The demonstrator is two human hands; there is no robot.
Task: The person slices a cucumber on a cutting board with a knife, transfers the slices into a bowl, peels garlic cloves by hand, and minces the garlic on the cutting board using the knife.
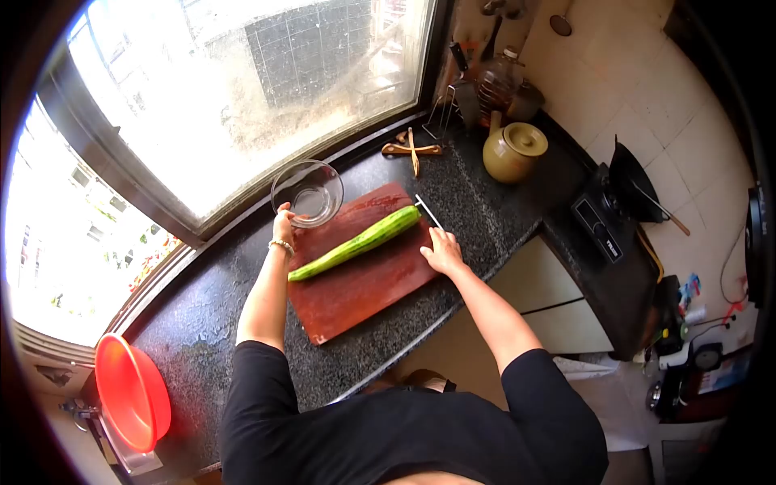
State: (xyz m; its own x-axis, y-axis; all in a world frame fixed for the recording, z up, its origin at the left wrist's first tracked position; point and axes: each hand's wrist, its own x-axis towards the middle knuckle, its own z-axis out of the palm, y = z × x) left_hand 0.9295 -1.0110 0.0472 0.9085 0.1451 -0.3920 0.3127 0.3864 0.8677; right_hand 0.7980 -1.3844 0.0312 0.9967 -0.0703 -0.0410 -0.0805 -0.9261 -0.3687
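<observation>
My left hand [284, 226] grips the rim of a clear glass bowl [330, 212], tilted over the upper left of the reddish-brown cutting board [356, 303]. A long green gourd [356, 245] with darker streaks lies diagonally across the board. At the board's right edge rests my right hand [443, 252], palm down with thumb and fingers apart. Its fingertips are by the near end of a thin white stick-like tool [429, 212], whose kind I cannot make out. Whether they touch it is unclear.
A red basin [133, 394] stands at the lower left. Crossed wooden pieces [413, 150] lie behind the board, left of a lidded clay pot [514, 152]. A dark wok [634, 184] sits on the stove [596, 230]. A window [267, 89] borders the dark counter [190, 323].
</observation>
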